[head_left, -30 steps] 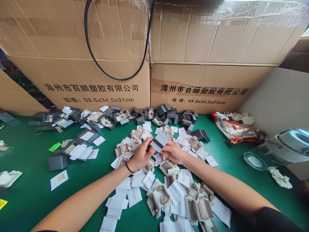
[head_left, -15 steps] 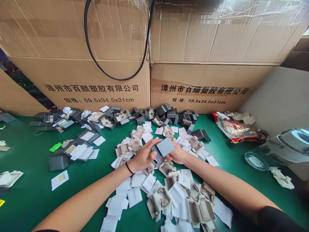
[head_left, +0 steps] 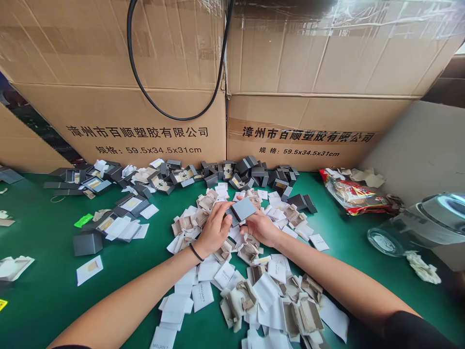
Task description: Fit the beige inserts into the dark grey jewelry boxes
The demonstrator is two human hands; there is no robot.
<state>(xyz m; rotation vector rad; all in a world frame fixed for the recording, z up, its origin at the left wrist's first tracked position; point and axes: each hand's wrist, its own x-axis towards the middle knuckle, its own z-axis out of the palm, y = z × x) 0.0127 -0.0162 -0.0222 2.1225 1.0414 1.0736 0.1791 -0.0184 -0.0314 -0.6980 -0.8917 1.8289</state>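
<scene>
Between both hands is a small grey box (head_left: 244,209), held above the middle of the heap. My left hand (head_left: 215,228) grips its left side, thumb towards me, with a dark band round the wrist. From the right, my right hand (head_left: 262,228) closes on the box's right and lower side; some of its fingers are hidden behind it. Under and around the hands lie crumpled beige box inserts (head_left: 249,249) and white printed cards (head_left: 202,296), scattered loosely.
Dark grey boxes (head_left: 250,167), several open, line the back beside tall cardboard cartons (head_left: 145,116). A dark box (head_left: 87,243) stands at left near a green scrap (head_left: 84,221). On the right are a red snack bag (head_left: 354,194) and a clear bottle (head_left: 395,237). A black cable (head_left: 174,118) hangs above.
Both hands have shifted slightly up and left with the grey box, and the box has turned a little. The things on the table look the same.
</scene>
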